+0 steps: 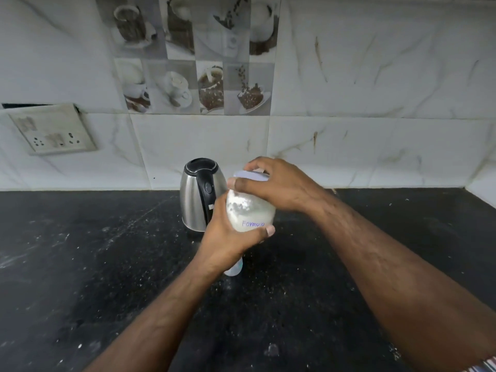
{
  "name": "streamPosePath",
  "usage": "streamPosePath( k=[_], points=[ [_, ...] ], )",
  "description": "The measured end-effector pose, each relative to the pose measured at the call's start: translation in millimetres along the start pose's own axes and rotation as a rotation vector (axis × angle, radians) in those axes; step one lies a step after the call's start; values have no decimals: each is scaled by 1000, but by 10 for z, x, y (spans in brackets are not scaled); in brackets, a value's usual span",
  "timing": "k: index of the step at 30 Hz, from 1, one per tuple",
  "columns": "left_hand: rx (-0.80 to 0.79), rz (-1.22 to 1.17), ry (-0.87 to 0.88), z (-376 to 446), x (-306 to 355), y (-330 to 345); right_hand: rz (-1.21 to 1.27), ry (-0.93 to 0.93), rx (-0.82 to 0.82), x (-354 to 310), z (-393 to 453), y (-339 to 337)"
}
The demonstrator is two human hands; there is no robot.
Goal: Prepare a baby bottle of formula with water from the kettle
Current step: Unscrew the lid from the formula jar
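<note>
A clear formula jar (251,213) with white powder and the handwritten word "Formula" is held above the black counter. My left hand (228,237) grips its body from below and the left. My right hand (273,183) curls over its pale lid (248,175) from the right. A steel kettle (200,194) with a black lid and handle stands just behind and left of the jar. Below my left wrist a small part of a clear baby bottle (234,268) shows on the counter, mostly hidden.
The black speckled counter (107,264) stretches left and right, dusted with white specks. A tiled wall (349,130) rises behind the kettle, with a socket plate (52,130) at the left.
</note>
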State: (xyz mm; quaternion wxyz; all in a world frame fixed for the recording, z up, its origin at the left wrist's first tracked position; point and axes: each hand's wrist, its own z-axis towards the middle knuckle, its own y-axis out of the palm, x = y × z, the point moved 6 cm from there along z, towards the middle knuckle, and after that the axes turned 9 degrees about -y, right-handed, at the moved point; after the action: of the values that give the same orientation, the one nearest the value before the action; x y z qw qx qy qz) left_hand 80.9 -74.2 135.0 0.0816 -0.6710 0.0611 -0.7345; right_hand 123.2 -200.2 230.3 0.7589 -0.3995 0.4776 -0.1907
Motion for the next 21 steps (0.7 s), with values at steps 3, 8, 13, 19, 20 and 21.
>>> streamPosePath(
  k=[3, 8, 13, 19, 20, 21],
  points=[
    [-32, 0, 2, -8, -49, 32, -161, 19, -49, -90, 52, 26],
    [-85, -45, 22, 4, 22, -24, -190, -39, 25, -247, 95, 9],
    [-114, -41, 6, 25, 19, -114, -127, -57, 18, -307, 157, 8],
    [-243, -207, -75, -41, -55, -119, 64, -122, -61, -376, 186, 47],
    [-262, -235, -75, -84, -58, -110, 138, -155, -94, -398, 186, 51],
    [-271, -265, -79, -106, -43, -110, 168, -189, -123, -428, 184, 43]
  ],
)
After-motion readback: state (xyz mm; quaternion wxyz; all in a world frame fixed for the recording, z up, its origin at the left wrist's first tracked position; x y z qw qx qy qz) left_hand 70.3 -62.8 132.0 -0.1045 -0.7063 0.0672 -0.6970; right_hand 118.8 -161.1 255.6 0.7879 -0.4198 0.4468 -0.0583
